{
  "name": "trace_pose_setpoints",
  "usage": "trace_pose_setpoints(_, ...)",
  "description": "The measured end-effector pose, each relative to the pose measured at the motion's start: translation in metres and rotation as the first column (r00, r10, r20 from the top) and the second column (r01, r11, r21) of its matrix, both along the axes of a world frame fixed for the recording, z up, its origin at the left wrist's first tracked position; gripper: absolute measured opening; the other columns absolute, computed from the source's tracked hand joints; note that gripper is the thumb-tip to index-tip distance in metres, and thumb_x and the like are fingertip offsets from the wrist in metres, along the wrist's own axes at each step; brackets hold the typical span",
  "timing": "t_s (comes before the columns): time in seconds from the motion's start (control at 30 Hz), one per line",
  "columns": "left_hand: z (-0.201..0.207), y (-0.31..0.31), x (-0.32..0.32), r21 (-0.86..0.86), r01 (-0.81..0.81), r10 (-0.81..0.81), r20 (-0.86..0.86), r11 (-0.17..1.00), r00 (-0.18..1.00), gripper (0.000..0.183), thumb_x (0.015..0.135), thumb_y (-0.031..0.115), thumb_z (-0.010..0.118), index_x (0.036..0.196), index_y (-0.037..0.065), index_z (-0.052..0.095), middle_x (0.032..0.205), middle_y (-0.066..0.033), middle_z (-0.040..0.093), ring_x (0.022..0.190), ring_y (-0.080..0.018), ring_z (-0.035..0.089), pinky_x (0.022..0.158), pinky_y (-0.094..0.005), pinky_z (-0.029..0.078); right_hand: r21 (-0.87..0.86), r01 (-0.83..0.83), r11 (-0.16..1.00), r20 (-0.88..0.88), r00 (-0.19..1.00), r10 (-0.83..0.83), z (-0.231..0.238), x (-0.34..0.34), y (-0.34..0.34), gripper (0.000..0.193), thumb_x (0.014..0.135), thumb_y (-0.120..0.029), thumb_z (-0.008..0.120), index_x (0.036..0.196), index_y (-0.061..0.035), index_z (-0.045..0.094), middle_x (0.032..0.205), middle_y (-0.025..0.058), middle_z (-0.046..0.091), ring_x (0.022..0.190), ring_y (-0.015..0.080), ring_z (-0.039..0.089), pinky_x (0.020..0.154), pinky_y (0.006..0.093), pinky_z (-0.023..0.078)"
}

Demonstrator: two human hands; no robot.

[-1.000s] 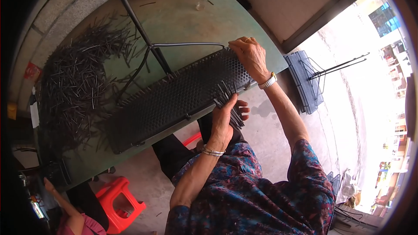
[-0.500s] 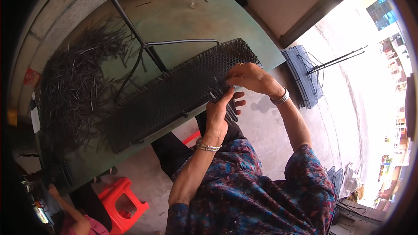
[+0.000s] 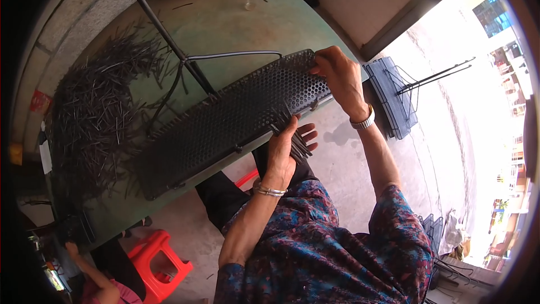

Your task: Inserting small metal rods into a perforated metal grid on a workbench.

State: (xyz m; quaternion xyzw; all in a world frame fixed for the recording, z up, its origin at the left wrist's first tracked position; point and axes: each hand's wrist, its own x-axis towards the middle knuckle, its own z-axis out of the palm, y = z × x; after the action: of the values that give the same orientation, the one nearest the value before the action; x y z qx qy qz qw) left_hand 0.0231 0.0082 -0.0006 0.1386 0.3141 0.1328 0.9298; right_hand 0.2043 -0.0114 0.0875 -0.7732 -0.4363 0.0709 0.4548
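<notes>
My left hand [image 3: 281, 149] is closed around a bundle of thin black strips [image 3: 301, 147], just off the near edge of a long black perforated panel [image 3: 225, 121]. The panel lies slantwise along the table's near edge, full of small round holes, and short dark tips stick up along its far edge. At its right end my right hand [image 3: 342, 81] has its thumb and fingers pinched together at the corner. Whatever lies between those fingertips is too small to make out.
A heap of loose black strips [image 3: 95, 112] covers the left of the green table [image 3: 264, 28]. A black metal stand [image 3: 169, 36] rises behind the panel. Below are a red stool [image 3: 160, 264] and another person's arm [image 3: 93, 270]. Grey racks [image 3: 391, 98] stand right of the table.
My right hand has moved from beside the bundle up and right to the panel's right corner. My left hand stays nearly where it was, still gripping the strips.
</notes>
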Motion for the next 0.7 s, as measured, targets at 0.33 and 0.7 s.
trace_pose_setpoints(0.33,0.003,-0.007,0.004,-0.08,-0.034,0.033,-0.013,0.996,0.999,0.019,0.099,0.022,0.052,0.112,0.008,0.055,0.102,-0.019,0.066,0.094,-0.0299,0.066,0.083,-0.0469,0.055,0.095,0.031,0.995,0.286,0.957,-0.057,-0.042,0.004,0.021,0.011,0.095,-0.011,0.056,0.101,-0.0025,0.059,0.082,0.0126,0.07,0.077,0.0261,0.071,0.067,0.0338,0.053)
trace_pose_setpoints(0.7,0.007,-0.007,0.002,0.006,-0.048,0.048,-0.044,0.999,0.998,0.019,0.098,0.022,0.055,0.11,0.007,0.059,0.089,-0.0117,0.066,0.078,-0.0224,0.064,0.073,-0.0427,0.056,-0.019,-0.045,0.999,0.284,0.958,0.048,-0.032,0.01,0.017,0.01,0.094,-0.009,0.057,0.101,-0.0022,0.059,0.08,0.0142,0.068,0.074,0.0285,0.069,0.065,0.0358,0.052)
